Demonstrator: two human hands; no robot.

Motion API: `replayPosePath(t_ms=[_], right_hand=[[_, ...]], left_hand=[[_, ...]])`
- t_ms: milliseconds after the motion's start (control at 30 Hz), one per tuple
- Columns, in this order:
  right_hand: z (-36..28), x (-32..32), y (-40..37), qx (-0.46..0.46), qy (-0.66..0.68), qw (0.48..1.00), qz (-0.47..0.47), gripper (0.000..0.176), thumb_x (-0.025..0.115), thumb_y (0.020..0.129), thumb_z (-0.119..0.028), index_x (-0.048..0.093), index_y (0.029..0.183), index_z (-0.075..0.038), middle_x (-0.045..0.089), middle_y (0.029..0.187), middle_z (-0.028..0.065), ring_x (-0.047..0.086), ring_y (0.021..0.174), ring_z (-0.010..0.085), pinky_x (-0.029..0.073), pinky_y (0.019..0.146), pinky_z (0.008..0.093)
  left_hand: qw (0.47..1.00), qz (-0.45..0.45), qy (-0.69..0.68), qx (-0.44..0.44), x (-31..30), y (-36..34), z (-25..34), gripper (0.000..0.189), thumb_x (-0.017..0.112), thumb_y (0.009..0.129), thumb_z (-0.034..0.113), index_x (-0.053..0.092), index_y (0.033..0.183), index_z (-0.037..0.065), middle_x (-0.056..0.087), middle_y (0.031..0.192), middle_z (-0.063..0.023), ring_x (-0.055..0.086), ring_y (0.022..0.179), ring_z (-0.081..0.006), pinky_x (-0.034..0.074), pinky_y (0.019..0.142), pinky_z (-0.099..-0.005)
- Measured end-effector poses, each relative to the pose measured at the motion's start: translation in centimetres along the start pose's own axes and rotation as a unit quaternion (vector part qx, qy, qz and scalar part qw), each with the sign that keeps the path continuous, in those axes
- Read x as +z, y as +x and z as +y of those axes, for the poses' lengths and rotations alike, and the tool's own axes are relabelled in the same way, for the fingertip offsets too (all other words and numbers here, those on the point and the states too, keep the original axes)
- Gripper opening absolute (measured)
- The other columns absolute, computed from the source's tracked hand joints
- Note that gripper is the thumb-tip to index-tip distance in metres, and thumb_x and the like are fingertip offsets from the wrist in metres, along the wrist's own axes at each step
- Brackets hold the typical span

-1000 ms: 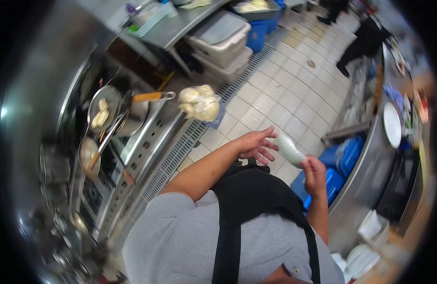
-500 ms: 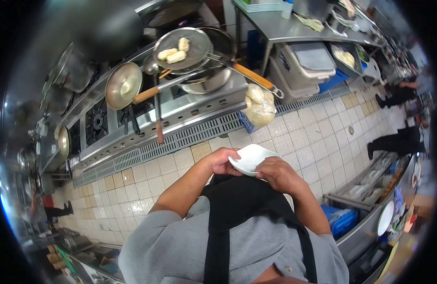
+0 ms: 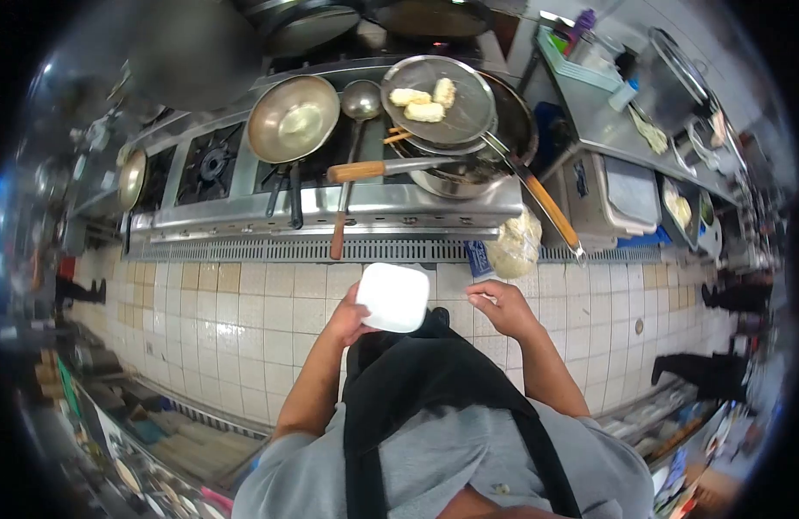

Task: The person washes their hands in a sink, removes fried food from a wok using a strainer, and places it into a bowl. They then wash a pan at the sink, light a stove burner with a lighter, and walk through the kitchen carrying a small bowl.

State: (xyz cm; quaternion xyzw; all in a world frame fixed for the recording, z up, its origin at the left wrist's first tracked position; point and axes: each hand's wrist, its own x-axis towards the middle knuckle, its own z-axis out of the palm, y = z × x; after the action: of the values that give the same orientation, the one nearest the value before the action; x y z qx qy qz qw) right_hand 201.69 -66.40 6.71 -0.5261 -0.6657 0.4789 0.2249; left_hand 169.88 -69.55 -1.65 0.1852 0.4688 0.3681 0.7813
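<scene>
My left hand grips a white square dish by its left edge, thumb over the rim, above the floor in front of the stove. To the right of the dish, my right hand is raised apart from it, fingers loosely bent, with nothing visible in them. Ahead on the stove, a round mesh strainer rests over a dark wok and holds several pale yellow rolled pieces. A wooden-handled tool lies across the pot below the strainer.
A frying pan and a ladle sit left of the strainer. The strainer's wooden handle juts past the stove front. A plastic-wrapped bundle stands by the floor grate. Other people's legs show at right.
My right hand has let go of the dish and moved away to the right. My left hand has carried the dish leftward. The view has turned to face the stove squarely.
</scene>
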Motion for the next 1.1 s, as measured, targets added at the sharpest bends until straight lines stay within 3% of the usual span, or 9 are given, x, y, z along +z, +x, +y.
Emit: replayPosePath(t_ms=[133,267,400,533,667,767,867,967,1100], right_hand=[[5.8,0.7,4.5,0.042,-0.067,0.993,-0.089,0.026,0.06,0.084,-0.023,0.063,0.102,-0.004,0.064,0.099,0.0144,0.061,0.091,0.0265,0.047,0.08,0.0337],[4.1,3.0,8.8,0.019,-0.125,0.97,-0.206,0.027,0.06,0.084,-0.023,0.063,0.104,-0.004,0.065,0.099,0.0148,0.062,0.092,0.0251,0.047,0.08,0.0323],[0.6,7.8,13.1,-0.047,-0.111,0.957,-0.265,0.026,0.063,0.084,-0.017,0.061,0.104,-0.002,0.066,0.092,0.0104,0.062,0.085,0.017,0.048,0.077,0.0293],[-5.7,14.6,16.0,-0.044,-0.096,0.934,-0.342,0.03,0.061,0.085,-0.021,0.061,0.107,-0.001,0.066,0.098,0.0136,0.062,0.091,0.0203,0.047,0.081,0.0301],[-10.3,23.6,17.9,-0.095,-0.069,0.924,-0.365,0.029,0.061,0.085,-0.019,0.06,0.107,-0.001,0.065,0.096,0.0117,0.061,0.087,0.0173,0.048,0.08,0.0287],[-13.3,31.2,19.0,-0.128,-0.06,0.907,-0.396,0.028,0.062,0.085,-0.017,0.06,0.108,-0.001,0.065,0.095,0.0101,0.061,0.087,0.0149,0.048,0.079,0.028],[-16.8,36.2,19.3,-0.151,-0.125,0.877,-0.439,0.028,0.061,0.085,-0.017,0.06,0.109,-0.001,0.065,0.098,0.0125,0.062,0.091,0.0182,0.049,0.08,0.0291],[-19.5,39.9,21.1,-0.181,-0.19,0.828,-0.495,0.029,0.061,0.085,-0.018,0.059,0.109,-0.001,0.065,0.098,0.0141,0.063,0.091,0.0201,0.049,0.081,0.0287],[-20.6,44.1,26.1,-0.185,-0.192,0.823,-0.501,0.03,0.061,0.085,-0.018,0.059,0.11,-0.001,0.065,0.098,0.0141,0.063,0.092,0.0195,0.048,0.081,0.0292]], left_hand=[[0.96,0.24,-0.01,0.143,-6.3,-4.8,-4.5,0.072,0.035,0.067,-0.007,0.028,0.136,0.012,0.049,0.121,-0.016,0.058,0.101,-0.0343,0.057,0.067,-0.0478],[0.854,0.512,-0.021,0.088,-13.9,-10.9,-12.6,0.058,0.035,0.075,-0.006,0.033,0.131,0.011,0.05,0.118,-0.0171,0.059,0.098,-0.0335,0.056,0.066,-0.0475],[0.753,0.559,-0.283,0.201,-20.7,-17.0,-24.3,0.032,0.048,0.086,0.013,0.047,0.118,0.008,0.059,0.102,-0.0165,0.063,0.083,-0.032,0.055,0.062,-0.047],[0.704,0.679,-0.185,0.09,-19.2,-20.9,-28.8,0.032,0.052,0.086,0.024,0.052,0.114,0.009,0.062,0.1,-0.0126,0.064,0.077,-0.0312,0.05,0.056,-0.0481],[0.703,0.698,-0.119,-0.066,-19.0,-24.5,-24.3,0.031,0.052,0.086,0.025,0.053,0.112,0.007,0.062,0.1,-0.0106,0.063,0.079,-0.0304,0.05,0.056,-0.048],[0.733,0.676,-0.006,0.079,-27.9,-24.8,-30.3,0.034,0.053,0.085,0.021,0.051,0.118,0.009,0.061,0.102,-0.0136,0.061,0.089,-0.0272,0.051,0.06,-0.0446],[0.766,0.619,-0.089,0.151,-32.5,-26.7,-27.5,0.042,0.051,0.082,0.005,0.045,0.124,0.008,0.059,0.108,-0.0148,0.059,0.095,-0.0259,0.051,0.073,-0.0404],[0.685,0.703,-0.158,0.109,-31.6,-28.6,-18.1,0.055,0.045,0.075,-0.011,0.039,0.128,0.004,0.056,0.114,-0.0147,0.058,0.098,-0.0254,0.049,0.082,-0.0381],[0.668,0.721,-0.076,0.169,-40.0,-25.7,-25.2,0.068,0.039,0.069,-0.019,0.034,0.132,0.007,0.053,0.118,-0.0147,0.056,0.103,-0.026,0.047,0.086,-0.038]])
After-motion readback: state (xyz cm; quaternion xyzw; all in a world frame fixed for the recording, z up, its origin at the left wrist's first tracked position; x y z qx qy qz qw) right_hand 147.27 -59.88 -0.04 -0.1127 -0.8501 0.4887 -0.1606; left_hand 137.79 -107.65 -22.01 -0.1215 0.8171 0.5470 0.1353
